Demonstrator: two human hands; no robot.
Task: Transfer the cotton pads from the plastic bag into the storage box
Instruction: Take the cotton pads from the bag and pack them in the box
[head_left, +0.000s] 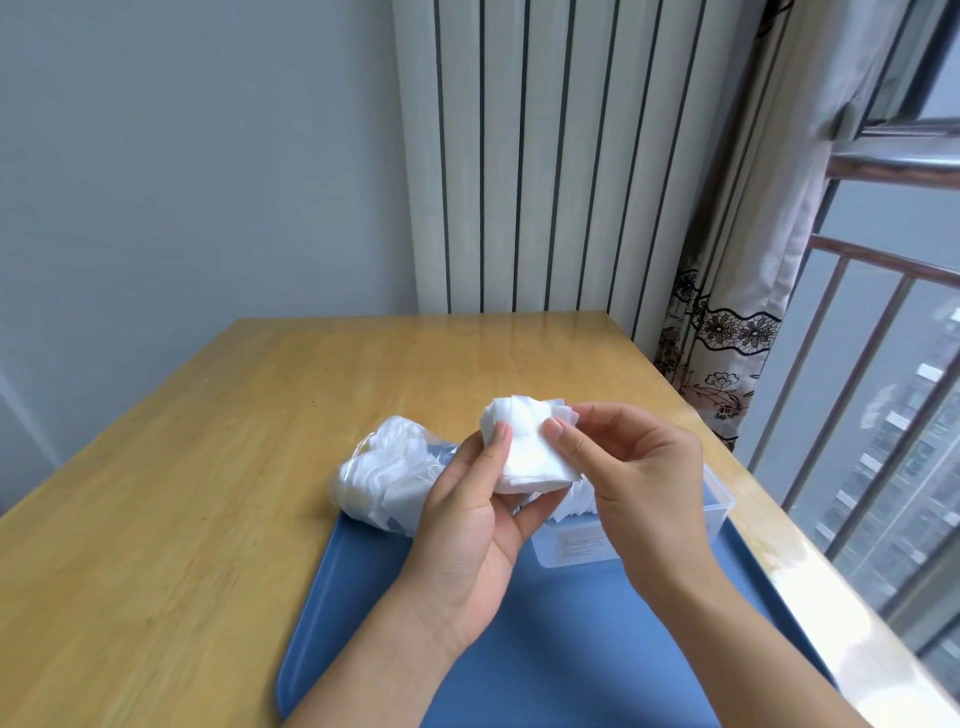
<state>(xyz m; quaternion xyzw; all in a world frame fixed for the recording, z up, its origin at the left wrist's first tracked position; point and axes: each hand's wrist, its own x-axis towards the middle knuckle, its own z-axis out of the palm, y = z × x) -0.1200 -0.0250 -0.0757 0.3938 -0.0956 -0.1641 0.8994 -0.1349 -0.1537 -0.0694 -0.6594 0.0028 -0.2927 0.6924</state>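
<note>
A stack of white square cotton pads (527, 449) is held up above the tray between both hands. My left hand (467, 540) grips the stack from the left and below, thumb on its front. My right hand (634, 483) pinches its right side with thumb and fingers. A clear plastic bag (382, 475) with more white pads lies on the table and the tray's far left corner. The clear plastic storage box (719, 501) stands on the tray behind my hands, partly hidden, with white pads (571, 501) showing inside it.
A blue tray (571, 649) lies on the wooden table (182, 493). The table's right edge runs along a window with metal railings (857, 374). A curtain (737, 312) and a white radiator (519, 156) stand behind the table.
</note>
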